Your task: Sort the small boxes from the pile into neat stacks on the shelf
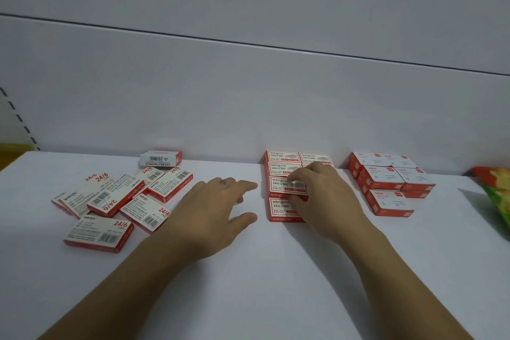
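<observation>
Red-and-white stacked staple boxes are touched by the right hand, fingers bent, grip unclear; left of them, the left hand is held spread-fingered.

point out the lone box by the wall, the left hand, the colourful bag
lone box [160,159]: head view, barcode side
left hand [212,204]: head view, back of hand
colourful bag [498,188]: head view, printed front

The right hand hides part of the stacked boxes; the edge cuts the green packet.
</observation>
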Demonstrator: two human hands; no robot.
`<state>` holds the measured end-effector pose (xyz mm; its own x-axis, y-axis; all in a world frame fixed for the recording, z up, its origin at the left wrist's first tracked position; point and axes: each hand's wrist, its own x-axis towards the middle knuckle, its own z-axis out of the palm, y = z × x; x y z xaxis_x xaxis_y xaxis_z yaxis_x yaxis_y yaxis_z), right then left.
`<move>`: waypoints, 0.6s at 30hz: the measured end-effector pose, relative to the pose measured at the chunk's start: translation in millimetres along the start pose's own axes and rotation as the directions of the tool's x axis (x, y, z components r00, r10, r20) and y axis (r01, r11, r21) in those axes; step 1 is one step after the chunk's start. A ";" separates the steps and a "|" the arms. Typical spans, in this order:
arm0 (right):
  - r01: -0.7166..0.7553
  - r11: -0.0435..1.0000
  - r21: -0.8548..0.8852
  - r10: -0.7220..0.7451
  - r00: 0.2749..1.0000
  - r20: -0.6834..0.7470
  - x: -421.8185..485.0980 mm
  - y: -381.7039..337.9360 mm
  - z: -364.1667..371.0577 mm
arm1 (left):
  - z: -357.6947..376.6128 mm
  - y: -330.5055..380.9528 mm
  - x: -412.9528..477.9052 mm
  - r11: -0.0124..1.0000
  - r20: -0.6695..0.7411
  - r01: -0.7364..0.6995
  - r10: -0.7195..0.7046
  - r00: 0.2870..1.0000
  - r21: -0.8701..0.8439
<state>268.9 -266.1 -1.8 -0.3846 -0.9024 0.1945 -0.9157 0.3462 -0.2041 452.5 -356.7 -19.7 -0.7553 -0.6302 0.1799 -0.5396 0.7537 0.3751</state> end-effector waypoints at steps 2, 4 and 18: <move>0.011 1.000 -0.010 -0.011 1.000 -0.004 1.7 1.3 1.0 | 0.4 0.1 -0.1 1.000 0.005 -0.004 0.004 1.000 0.011; 0.023 0.999 -0.033 -0.024 1.000 -0.004 3.1 1.7 1.3 | -0.2 -0.5 0.4 1.000 0.006 -0.009 0.009 1.000 0.024; 0.116 0.992 0.057 -0.104 0.978 -0.178 -4.1 -25.7 5.6 | -15.9 -9.5 -5.7 0.997 -0.077 0.031 -0.026 0.997 0.072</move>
<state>294.7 -272.8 -2.7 -0.3020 -0.8731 0.3828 -0.9459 0.2245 -0.2342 467.8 -363.3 -9.8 -0.7103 -0.6618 0.2397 -0.5882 0.7452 0.3142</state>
